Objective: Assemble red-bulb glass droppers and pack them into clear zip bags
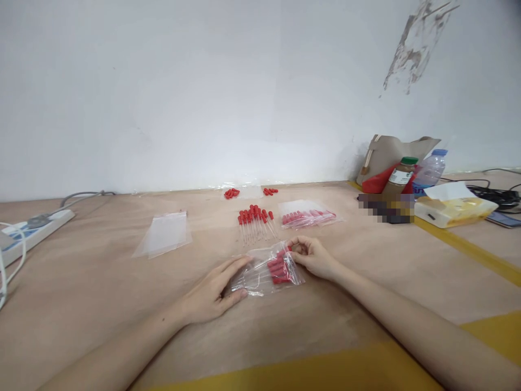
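Observation:
A clear plastic zip bag [260, 279] lies on the brown surface in front of me, holding several glass droppers with red rubber bulbs [279, 271]. My left hand [215, 288] rests at the bag's left end, thumb and fingers apart and stretched along it. At the bag's right end, the fingers of my right hand [311, 255] pinch the red bulb of one dropper [284, 252]; its glass stem lies at the bag, partly hidden by glare. Beyond the bag is a loose bunch of droppers [255, 218], bulbs pointing away from me.
A filled bag of droppers [309, 216] lies right of the bunch, flat clear bags [166, 233] to the left. Loose red bulbs [232, 194] sit near the wall. A power strip [38, 233] is far left; bottles [401, 176] and a tissue pack [453, 205] stand right.

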### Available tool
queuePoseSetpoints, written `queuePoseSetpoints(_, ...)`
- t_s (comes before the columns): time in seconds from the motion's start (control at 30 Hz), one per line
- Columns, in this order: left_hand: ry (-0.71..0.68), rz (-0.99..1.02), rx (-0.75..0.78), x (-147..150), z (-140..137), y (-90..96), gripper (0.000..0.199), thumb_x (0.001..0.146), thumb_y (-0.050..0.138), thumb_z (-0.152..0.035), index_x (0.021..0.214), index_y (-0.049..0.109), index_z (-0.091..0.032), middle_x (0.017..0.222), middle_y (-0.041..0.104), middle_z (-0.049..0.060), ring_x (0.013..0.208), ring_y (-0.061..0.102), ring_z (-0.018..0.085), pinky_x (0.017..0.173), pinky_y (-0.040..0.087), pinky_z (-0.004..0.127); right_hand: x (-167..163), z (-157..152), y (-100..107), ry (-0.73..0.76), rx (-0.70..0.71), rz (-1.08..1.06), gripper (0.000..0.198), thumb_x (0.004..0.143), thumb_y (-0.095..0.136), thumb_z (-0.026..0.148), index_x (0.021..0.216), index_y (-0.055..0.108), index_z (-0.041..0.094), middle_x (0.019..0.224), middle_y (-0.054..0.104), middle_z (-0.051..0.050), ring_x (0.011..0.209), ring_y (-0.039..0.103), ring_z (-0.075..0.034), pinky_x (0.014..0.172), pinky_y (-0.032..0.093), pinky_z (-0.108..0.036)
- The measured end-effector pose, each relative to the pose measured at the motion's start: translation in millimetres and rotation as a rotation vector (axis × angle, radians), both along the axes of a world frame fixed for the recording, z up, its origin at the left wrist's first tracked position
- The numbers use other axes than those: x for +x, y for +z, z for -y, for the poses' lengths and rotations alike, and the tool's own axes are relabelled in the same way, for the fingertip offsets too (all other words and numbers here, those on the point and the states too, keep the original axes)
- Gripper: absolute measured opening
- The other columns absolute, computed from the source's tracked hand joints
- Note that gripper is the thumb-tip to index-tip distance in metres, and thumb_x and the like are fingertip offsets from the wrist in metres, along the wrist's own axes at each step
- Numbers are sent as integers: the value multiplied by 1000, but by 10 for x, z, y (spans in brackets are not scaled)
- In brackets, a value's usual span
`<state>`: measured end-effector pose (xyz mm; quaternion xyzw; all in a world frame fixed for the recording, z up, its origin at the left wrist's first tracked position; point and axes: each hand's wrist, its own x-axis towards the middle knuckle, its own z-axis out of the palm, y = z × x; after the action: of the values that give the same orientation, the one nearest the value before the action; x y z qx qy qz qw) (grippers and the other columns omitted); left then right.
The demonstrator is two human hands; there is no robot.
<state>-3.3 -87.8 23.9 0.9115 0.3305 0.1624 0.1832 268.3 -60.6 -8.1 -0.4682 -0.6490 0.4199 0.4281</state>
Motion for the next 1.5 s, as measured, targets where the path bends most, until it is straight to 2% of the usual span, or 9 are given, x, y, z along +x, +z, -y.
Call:
queuePoseSetpoints(0.17,-8,-10,0,5,-5,6,52,86,43,-32,134,23,-27,137,33,4,122,34,21,101,31,39,-49,3,87,145,-93,-65,31,68,58,41,82,63,14,79,66,-4,71,60,-15,68,46,-29)
queuePoseSetpoints(0.33,-18,-9,19,1,-8,-6,52,86,44,-32,134,24,-26,137,33,5,123,34,21,101,31,39,-79,-1,54,-123,-48,3,26,58,65,37,60,54,14,57,58,0,51,51,-11,50,40,-23)
queuePoseSetpoints(0.47,-22,7,28,2,-3,-11,50,86,44,-31,133,28,-26,135,37,5,121,36,22,100,32,40,-90,-5,34,-207,41,41,27,57,66,29,74,49,17,49,49,7,46,46,-8,45,35,-19)
queuePoseSetpoints(0.6,-58,27,29,12,-13,-11,46,86,45,-29,130,34,-25,132,41,5,119,38,22,99,33,40,-43,-2,105,-102,-210,43,15,71,50,31,76,51,16,41,44,8,32,33,-5,33,22,-16)
queuePoseSetpoints(0.7,-99,2,35,18,-34,-13,42,86,44,-29,127,39,-25,129,45,4,117,41,21,100,32,40,-5,21,168,-8,-383,13,30,78,41,41,64,51,16,36,41,7,26,28,-5,28,16,-17)
queuePoseSetpoints(0.97,-110,-8,34,14,-22,-1,42,87,43,-28,128,37,-27,134,39,3,121,37,19,103,28,39,-28,109,196,181,-297,-79,25,69,61,39,68,52,16,44,46,8,32,33,-2,31,22,-14)
queuePoseSetpoints(1.07,-1,17,91,-6,-20,-7,37,87,42,-29,124,42,-26,139,28,3,125,30,21,101,31,38,76,102,225,159,-294,-219,22,71,59,38,76,53,17,50,51,7,33,37,-4,31,28,-15)
queuePoseSetpoints(1.3,423,10,485,-395,-434,-88,34,82,48,-38,111,52,-20,129,37,9,123,29,26,103,23,45,425,-146,523,-306,-47,-536,9,74,55,25,74,51,17,59,58,1,44,51,-7,37,42,-16)
queuePoseSetpoints(1.5,851,-123,492,-1001,-812,-93,41,78,51,-41,112,53,-18,130,35,11,119,34,32,99,26,46,229,-644,518,-560,-19,-334,7,80,44,16,75,41,21,54,54,5,45,56,-10,48,50,-24)
